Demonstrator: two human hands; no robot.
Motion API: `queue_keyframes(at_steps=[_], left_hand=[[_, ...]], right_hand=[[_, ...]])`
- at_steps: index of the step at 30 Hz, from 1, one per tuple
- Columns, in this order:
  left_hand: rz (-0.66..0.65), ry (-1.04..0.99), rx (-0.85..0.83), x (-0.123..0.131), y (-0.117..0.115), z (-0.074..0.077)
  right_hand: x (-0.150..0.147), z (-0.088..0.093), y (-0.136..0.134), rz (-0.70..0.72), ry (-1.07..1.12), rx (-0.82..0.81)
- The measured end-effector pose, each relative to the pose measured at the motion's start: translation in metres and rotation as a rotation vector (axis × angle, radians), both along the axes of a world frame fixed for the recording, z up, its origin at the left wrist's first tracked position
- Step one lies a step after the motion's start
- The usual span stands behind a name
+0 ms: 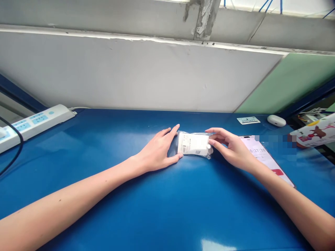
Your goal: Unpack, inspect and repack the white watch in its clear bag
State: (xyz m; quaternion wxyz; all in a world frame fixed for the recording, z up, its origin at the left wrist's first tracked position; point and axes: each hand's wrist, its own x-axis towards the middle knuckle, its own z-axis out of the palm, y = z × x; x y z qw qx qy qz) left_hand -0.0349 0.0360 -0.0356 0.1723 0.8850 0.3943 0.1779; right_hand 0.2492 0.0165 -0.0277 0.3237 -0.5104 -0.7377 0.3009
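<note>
A small white packet in a clear plastic bag [193,144] lies flat on the blue table [167,209], in the middle of the view. My left hand [159,150] rests on the table at the packet's left end, fingers stretched out, fingertips and thumb touching its edge. My right hand [230,148] is at the packet's right end, its curled fingers and thumb pinching that end of the bag.
A phone [267,157] with a lit screen lies under my right wrist. A white power strip [34,123] with a black cable sits far left. A small label card [248,120], a white earbud case [276,120] and a printed bag [316,132] lie at right. A grey wall panel [131,69] stands behind.
</note>
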Motion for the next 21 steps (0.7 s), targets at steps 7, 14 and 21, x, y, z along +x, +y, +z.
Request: queue_keyframes(at_steps=[7,14,21], left_hand=[[-0.037,0.029,0.01,-0.001,0.001,0.001],[-0.044,0.011,0.054,-0.001,0.003,-0.002],[-0.039,0.067,0.053,-0.001,0.002,0.0]], right_hand=[[-0.005,-0.006,-0.002,0.084,-0.171,0.032],[0.002,0.0,-0.004,0.164,-0.544,0.217],[0.009,-0.001,-0.001,0.187,-0.599,0.146]])
